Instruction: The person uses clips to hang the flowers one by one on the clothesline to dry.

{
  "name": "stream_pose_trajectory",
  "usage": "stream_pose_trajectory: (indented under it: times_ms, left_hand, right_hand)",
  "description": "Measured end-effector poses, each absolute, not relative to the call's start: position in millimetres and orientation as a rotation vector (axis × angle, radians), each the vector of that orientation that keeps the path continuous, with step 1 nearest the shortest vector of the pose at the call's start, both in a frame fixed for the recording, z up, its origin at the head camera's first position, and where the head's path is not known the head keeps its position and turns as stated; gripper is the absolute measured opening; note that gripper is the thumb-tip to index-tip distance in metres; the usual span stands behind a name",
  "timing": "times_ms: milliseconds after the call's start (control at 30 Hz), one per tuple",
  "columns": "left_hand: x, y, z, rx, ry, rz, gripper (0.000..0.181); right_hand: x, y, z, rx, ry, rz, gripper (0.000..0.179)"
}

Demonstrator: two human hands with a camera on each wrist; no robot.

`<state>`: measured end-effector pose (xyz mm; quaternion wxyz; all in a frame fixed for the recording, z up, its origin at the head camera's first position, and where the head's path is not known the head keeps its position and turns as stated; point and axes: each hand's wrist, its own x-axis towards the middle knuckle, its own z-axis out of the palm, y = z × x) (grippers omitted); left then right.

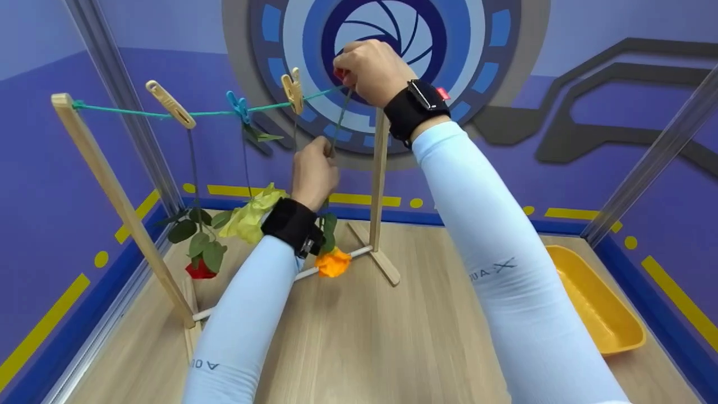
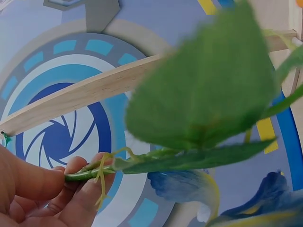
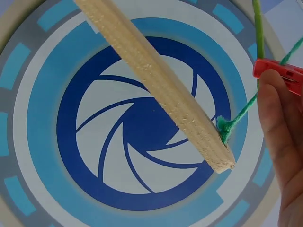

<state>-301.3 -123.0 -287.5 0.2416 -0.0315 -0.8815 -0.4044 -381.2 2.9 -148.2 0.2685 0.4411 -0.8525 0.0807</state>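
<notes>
Up by the right end of the teal string, my right hand pinches a red clothespin. A green stem and the string both pass at the clothespin in the right wrist view. Lower down, my left hand pinches the stem between thumb and fingers. Its green leaves stand out past the fingertips. An orange flower hangs head down below this hand. Blue petals show beside the leaves in the left wrist view; the head view hides them.
A red rose hangs from a wooden clothespin, a yellow flower from a blue one. Another wooden clothespin sits near my hands. Wooden posts hold the string. A yellow tray stands at right.
</notes>
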Motion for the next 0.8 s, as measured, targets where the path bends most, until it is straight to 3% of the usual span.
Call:
stream_pose_trajectory:
  times_ms: [167, 333, 667, 800]
  left_hand:
    - [-304.1, -122.6, -286.4, -0.044, -2.462, -1.171, 0.014]
    - [-306.0, -122.1, -284.1, -0.060, -2.470, -1.244, 0.024]
    - [-308.3, -121.3, -288.2, -0.071, -2.424, -1.241, 0.021]
    - [-308.8, -120.9, -289.5, -0.078, -2.414, -1.237, 0.019]
  right_hand:
    - [-380.9, 3.7, -147.4, 1.186, -2.347, 0.285, 0.023]
    - [-380.7, 5.2, -146.4, 1.184, -2.376, 0.317, 0.022]
    - [-381.0, 11.4, -147.3, 1.221, -2.520, 0.580, 0.033]
    - [-384.0, 11.9, -149.9, 1.217, -2.485, 0.667, 0.029]
